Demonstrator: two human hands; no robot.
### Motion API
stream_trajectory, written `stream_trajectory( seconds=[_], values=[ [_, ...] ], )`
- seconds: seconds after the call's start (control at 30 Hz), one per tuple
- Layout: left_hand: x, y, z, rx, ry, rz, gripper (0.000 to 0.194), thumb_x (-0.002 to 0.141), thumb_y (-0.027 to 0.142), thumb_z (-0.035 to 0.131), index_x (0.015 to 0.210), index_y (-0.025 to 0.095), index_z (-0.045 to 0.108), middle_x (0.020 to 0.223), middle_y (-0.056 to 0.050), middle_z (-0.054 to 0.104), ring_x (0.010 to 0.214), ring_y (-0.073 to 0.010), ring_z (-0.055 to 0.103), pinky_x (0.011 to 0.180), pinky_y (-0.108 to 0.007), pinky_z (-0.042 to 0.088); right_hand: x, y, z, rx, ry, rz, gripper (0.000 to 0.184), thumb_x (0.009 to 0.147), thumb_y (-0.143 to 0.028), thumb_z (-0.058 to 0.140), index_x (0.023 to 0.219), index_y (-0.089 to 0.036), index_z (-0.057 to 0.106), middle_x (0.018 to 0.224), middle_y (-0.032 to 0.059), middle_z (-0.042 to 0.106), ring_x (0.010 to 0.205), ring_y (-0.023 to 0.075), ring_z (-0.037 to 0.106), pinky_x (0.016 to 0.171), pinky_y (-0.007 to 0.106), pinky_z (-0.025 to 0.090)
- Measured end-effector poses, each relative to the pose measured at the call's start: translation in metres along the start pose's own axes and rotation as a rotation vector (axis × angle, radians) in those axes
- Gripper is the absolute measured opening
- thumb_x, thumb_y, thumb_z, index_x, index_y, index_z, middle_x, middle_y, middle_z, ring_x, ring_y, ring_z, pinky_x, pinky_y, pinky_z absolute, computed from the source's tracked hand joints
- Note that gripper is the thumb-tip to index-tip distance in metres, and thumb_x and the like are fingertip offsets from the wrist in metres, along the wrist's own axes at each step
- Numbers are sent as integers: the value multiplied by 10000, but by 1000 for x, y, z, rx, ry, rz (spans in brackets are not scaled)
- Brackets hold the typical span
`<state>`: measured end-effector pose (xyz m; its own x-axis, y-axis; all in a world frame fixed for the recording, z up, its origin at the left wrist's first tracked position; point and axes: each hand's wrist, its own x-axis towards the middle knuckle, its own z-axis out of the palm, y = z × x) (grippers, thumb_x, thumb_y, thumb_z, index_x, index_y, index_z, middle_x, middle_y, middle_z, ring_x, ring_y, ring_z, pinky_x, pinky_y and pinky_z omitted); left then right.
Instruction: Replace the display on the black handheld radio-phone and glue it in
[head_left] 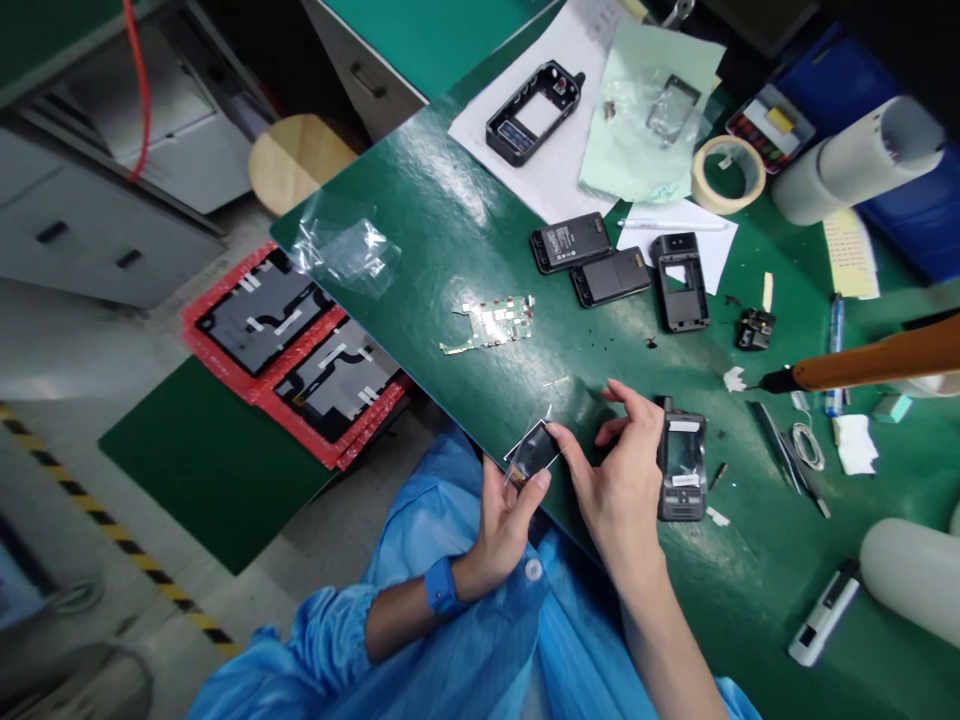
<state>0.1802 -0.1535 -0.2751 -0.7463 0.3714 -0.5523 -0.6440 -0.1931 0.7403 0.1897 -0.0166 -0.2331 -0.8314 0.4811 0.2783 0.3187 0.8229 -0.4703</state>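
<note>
My left hand (504, 520) is closed on a small black display panel (534, 450) at the near edge of the green table (450, 230), thumb on its lower side. My right hand (619, 470) pinches the panel's right corner with thumb and forefinger, the other fingers raised. A thin clear film sticks up from the panel's top. Just right of my right hand lies a black handset body (682, 465), face up. A green circuit board (491, 325) lies further out on the table.
Two black battery packs (592, 258), a rear shell (679, 282) and an empty front frame (534, 110) on white paper lie farther back. A tape roll (727, 172), an orange-handled tool (870, 362), tweezers (780, 455) and white rolls sit at right. Red trays (292, 350) lie on the floor at left.
</note>
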Motion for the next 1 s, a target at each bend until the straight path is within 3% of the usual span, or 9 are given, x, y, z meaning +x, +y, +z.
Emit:
stream_trajectory(
  seconds=[0.17,0.27,0.4,0.63,0.8,1.0],
  values=[
    [1,-3,-2,11,9,-2,1055,907,729,870,1751,368,350,1605,-114,699,1494,-336,665,1307,-490,491,-3,-4,-5,-7,-38,-41,676,1111,-533,707,1606,-175,417,1364,160,598,812,148,599,723,326,643],
    [1,-3,-2,17,17,7,1099,874,772,870,1749,348,358,1595,-129,700,1507,-351,652,1272,-475,523,-6,-7,-7,9,-82,-64,722,1114,-594,672,1646,-195,389,1402,177,583,1013,229,679,789,391,656],
    [1,-1,-1,26,18,18,1046,890,749,868,1731,351,390,1576,-121,715,1487,-343,671,1291,-472,503,-3,-8,2,2,-47,-43,801,1091,-707,634,1647,-183,396,1421,195,599,1247,314,656,917,465,643],
    [0,1,1,29,7,34,878,927,684,872,1648,342,503,1512,-96,763,1443,-322,707,1273,-463,533,6,-8,8,-128,71,4,663,1159,-583,588,1633,-160,399,1431,210,612,1266,313,640,925,464,614],
    [0,-1,0,41,26,28,938,909,714,872,1655,300,484,1546,-127,739,1483,-350,677,1253,-464,541,2,-13,3,-111,-18,-22,691,1150,-587,597,1653,-168,376,1467,217,584,1302,327,637,967,486,609],
    [1,1,3,26,11,20,935,902,729,866,1666,358,476,1527,-96,754,1473,-336,687,1272,-476,537,6,-13,14,-189,58,-1,638,1157,-523,616,1630,-152,402,1435,226,602,1293,330,630,1011,504,585]
  ],
)
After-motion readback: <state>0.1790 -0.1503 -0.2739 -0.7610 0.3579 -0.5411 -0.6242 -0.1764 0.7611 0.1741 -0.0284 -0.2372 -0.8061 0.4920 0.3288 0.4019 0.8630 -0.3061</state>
